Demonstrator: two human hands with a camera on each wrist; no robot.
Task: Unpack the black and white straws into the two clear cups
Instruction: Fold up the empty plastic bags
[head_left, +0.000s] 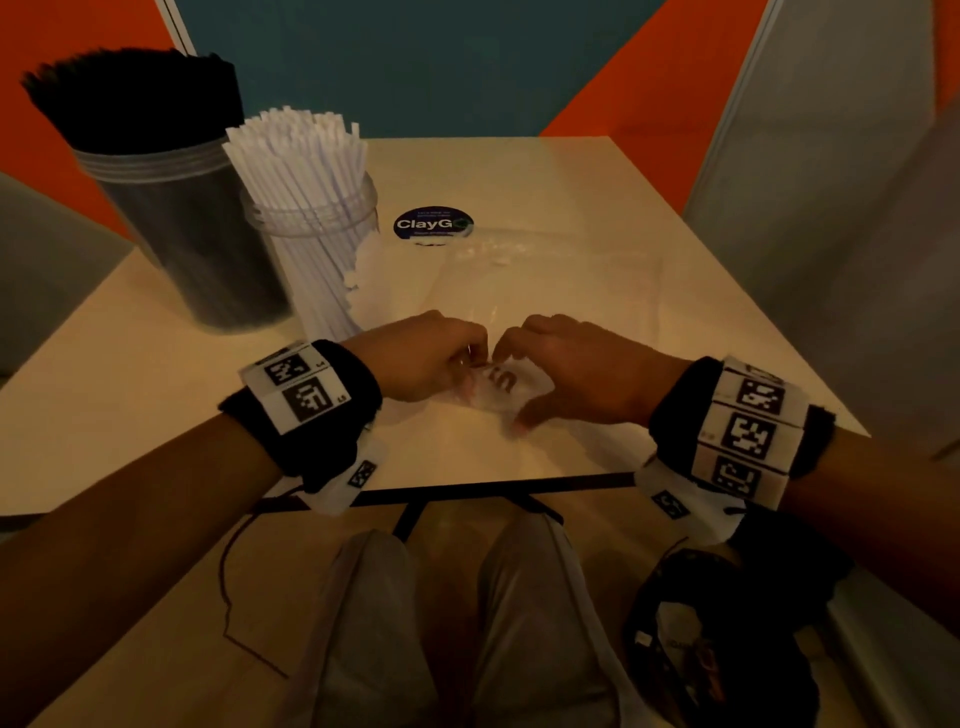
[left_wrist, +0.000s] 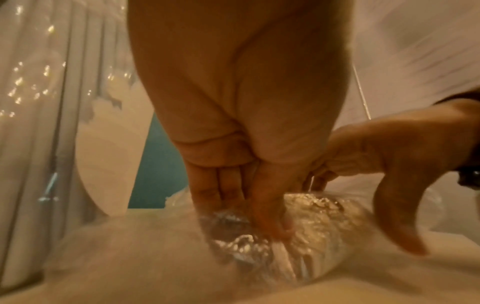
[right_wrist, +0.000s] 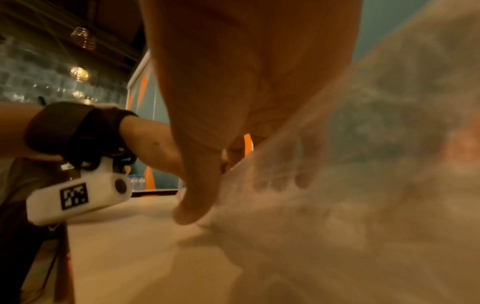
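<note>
I see black straws (head_left: 130, 93) filling one clear cup (head_left: 192, 234), white straws (head_left: 301, 150) the other (head_left: 317, 228); my left hand (head_left: 426, 358) and right hand (head_left: 576, 369) both pinch a crumpled clear plastic bag (head_left: 498, 387).

On a pale table (head_left: 597, 197), two clear cups stand at the far left: the left cup (head_left: 171, 208) is packed with black straws (head_left: 130, 98), and the right cup (head_left: 317, 244), touching it, holds white straws (head_left: 301, 161). A round dark sticker (head_left: 432, 223) lies near the table's middle. A clear plastic bag (head_left: 545, 280) lies flat on the table, right of the cups. At its near edge, the left hand (head_left: 421, 358) and right hand (head_left: 576, 369) meet, fingers curled, pinching the crumpled plastic between them.
</note>
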